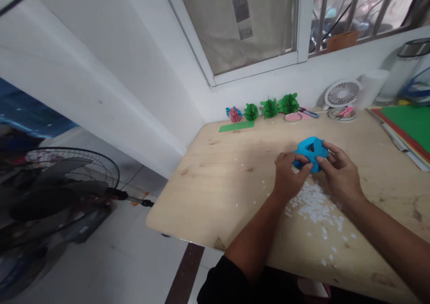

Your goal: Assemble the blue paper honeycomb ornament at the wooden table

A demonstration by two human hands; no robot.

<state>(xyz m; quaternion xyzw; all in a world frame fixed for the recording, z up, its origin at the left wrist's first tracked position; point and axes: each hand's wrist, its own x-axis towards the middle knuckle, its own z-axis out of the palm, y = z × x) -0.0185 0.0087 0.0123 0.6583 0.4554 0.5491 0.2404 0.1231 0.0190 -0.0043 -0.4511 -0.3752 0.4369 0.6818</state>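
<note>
Blue paper piece (313,159), one: over tabletop (208,174), just beyond white scraps (314,201). Left hand (290,173), right hand (344,173): both pinching its edges. Possible faults: uneven pull tearing paper; hard pinch creasing it; low sweep scattering scraps.

Along the bottom of the frame, left of the lower right, a plain black sleeve (223,281) is leaving the left forearm (258,232) bare; the right forearm (389,236), lower right, and both hands (344,176) are showing bare too
</note>
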